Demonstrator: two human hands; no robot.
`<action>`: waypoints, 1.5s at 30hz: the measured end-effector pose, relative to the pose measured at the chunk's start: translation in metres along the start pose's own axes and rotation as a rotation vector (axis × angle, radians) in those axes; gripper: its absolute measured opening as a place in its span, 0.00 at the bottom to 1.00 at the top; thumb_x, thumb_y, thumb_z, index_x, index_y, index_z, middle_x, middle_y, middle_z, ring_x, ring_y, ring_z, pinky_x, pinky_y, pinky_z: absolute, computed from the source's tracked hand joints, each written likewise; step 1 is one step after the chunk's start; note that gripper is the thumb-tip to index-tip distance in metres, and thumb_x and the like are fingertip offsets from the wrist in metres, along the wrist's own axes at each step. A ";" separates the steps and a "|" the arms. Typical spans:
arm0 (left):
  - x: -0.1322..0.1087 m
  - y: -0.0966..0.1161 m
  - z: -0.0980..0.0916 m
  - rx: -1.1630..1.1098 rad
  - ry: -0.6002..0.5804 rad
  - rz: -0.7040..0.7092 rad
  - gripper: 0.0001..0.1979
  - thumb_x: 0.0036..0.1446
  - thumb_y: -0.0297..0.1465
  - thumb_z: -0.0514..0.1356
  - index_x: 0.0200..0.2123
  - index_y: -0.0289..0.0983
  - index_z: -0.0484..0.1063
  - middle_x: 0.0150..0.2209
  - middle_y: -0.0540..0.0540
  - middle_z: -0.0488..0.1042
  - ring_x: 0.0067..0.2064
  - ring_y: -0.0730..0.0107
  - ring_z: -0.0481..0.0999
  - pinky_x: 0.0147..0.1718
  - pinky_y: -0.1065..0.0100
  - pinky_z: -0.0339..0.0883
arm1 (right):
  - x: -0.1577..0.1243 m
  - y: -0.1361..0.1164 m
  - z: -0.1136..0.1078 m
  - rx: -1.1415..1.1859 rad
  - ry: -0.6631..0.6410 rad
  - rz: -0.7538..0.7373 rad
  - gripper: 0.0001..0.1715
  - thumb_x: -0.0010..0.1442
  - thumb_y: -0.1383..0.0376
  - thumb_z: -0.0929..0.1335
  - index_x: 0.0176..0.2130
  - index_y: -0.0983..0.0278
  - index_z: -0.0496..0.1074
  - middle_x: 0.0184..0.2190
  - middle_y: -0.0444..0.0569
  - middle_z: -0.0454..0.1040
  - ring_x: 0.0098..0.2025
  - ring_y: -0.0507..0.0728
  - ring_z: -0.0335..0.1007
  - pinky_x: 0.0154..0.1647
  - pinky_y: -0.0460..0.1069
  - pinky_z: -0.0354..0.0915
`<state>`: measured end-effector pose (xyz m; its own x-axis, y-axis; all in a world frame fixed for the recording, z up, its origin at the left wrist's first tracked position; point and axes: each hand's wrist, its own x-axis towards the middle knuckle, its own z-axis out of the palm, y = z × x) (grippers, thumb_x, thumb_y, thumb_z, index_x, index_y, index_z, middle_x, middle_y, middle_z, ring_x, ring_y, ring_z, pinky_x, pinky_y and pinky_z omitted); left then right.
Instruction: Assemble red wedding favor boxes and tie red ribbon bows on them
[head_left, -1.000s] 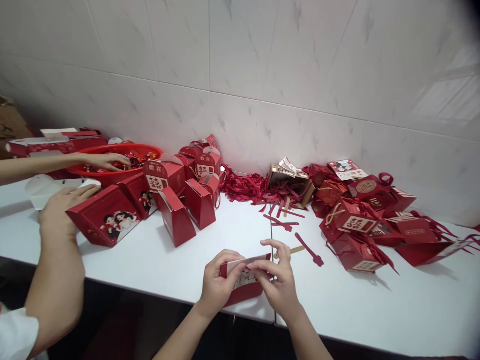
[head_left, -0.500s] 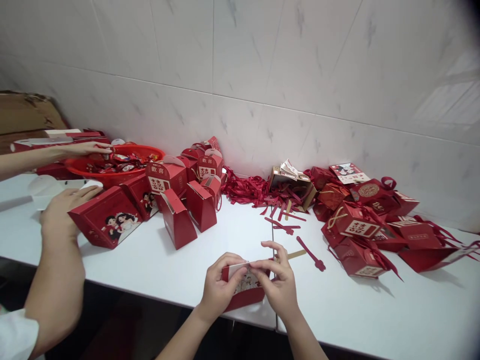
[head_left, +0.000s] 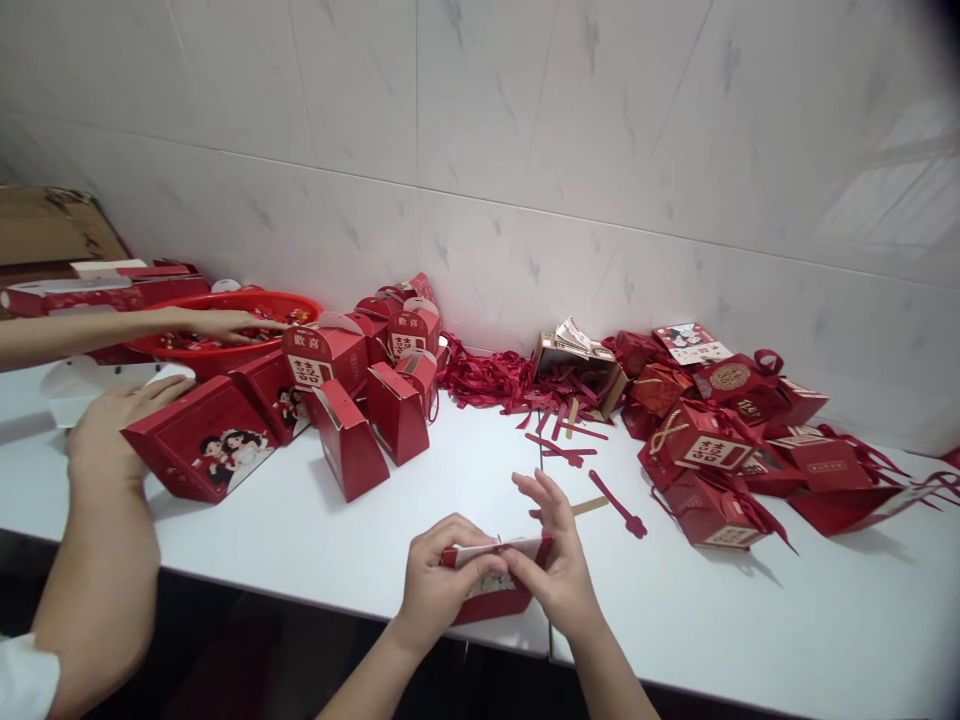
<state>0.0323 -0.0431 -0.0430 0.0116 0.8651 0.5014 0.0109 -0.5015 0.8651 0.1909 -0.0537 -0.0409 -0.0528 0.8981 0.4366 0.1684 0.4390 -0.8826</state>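
Observation:
Near the table's front edge stands a small red gift box [head_left: 501, 598] with a printed picture on its side and a pale top edge. My left hand [head_left: 442, 580] grips its left side, thumb across the front and fingers behind. My right hand [head_left: 559, 570] presses its thumb against the middle of the top edge, where something small and thin sticks up. Its other fingers are raised and spread behind the box. Just beyond lie a dark red paper strip with a flower-shaped end [head_left: 622, 508] and a gold strip [head_left: 590, 506].
At left, a co-worker's hand [head_left: 225, 325] reaches over a red basin [head_left: 150, 345] of wrapped sweets; the other [head_left: 112, 415] is by a white open box. Red boxes [head_left: 349, 450] stand left of centre. Ribbons [head_left: 491, 378] lie by the wall. Finished-looking ribboned boxes [head_left: 712, 510] pile up at right.
My right hand's fingers have lifted from the box top and spread, while the thumb stays on the edge. The co-worker's far hand has moved right over the basin.

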 end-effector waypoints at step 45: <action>-0.001 -0.006 0.000 0.146 0.047 0.076 0.05 0.49 0.26 0.66 0.25 0.36 0.73 0.24 0.50 0.74 0.25 0.73 0.74 0.25 0.73 0.68 | -0.037 -0.056 -0.014 0.695 0.224 0.106 0.17 0.65 0.57 0.62 0.27 0.61 0.68 0.24 0.45 0.72 0.30 0.54 0.68 0.36 0.48 0.62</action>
<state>0.0319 -0.0405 -0.0489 -0.0285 0.8221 0.5686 0.1573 -0.5581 0.8147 0.1969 -0.1116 -0.0052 0.1439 0.9422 0.3026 -0.5052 0.3329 -0.7962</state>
